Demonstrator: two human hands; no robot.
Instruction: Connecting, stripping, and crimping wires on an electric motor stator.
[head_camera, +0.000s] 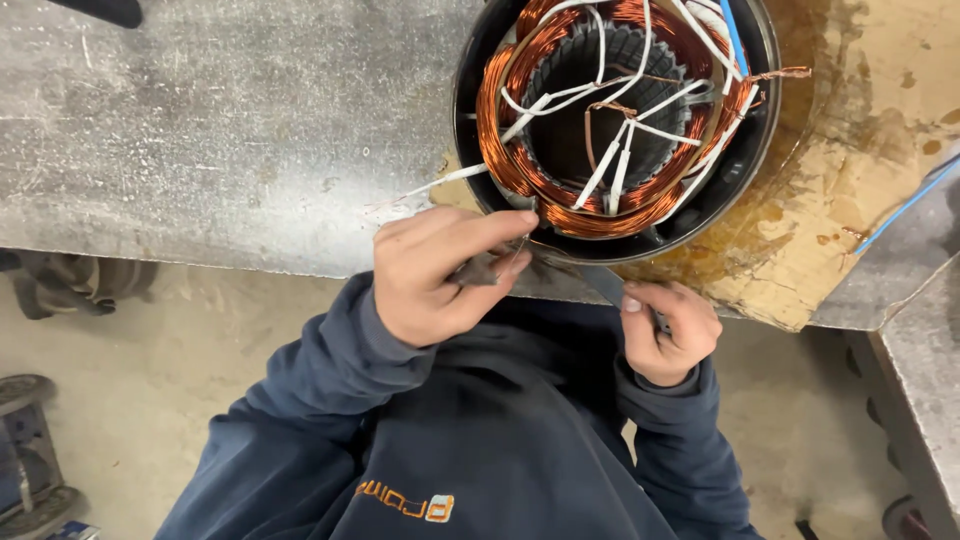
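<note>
The left hand (440, 275) has its grip closed, pinching a small dark metal piece (480, 268) with thumb and forefinger at the stator's lower rim. The right hand (668, 330) is a closed fist around a thin grey tool handle (605, 285). At twelve o'clock from both hands sits the round black motor stator (745, 150), wound with copper wire coils (505, 130) and white sleeved leads (620, 165), on the scratched grey metal counter (220, 130).
</note>
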